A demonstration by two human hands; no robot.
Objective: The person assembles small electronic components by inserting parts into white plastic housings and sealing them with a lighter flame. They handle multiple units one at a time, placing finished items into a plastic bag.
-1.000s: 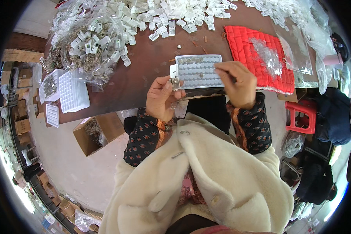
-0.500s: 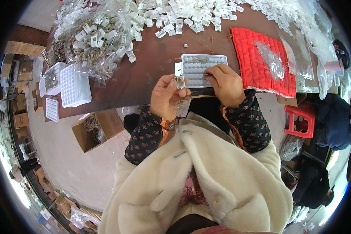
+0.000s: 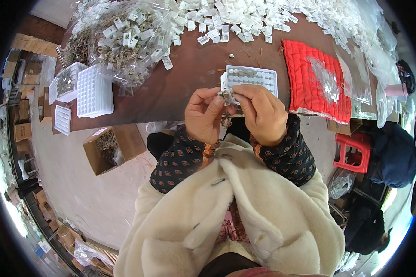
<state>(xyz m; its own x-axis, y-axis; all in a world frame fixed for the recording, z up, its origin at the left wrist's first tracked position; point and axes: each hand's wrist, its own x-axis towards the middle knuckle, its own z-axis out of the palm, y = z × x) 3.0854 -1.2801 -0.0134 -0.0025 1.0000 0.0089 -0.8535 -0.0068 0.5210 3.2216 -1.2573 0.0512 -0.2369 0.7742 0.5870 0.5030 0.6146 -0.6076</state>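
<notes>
1. The left hand, at the centre of the frame, pinches a small white plastic case between thumb and fingers; the case stands tilted, its flap upward.
2. The right hand, just right of it, has thumb and forefinger drawn together at the case's lower part; whether they pinch the case or some tiny piece, I cannot tell.
3. Directly behind both hands lies a white compartment tray, partly hidden by them, with silvery discs along its upper row.
4. One shiny round piece rests on the brown tabletop just above the tray.
5. Right of the tray, a red quilted cloth bears a scatter of clear bits.
6. A broad heap of white plastic cases fills the top of the frame.
7. Upper left, a clear plastic bag holds more cases and tangled brownish-grey material; below it stands a stack of white trays.
8. Lower down, a cardboard box sits at left and a red stool at right.
</notes>
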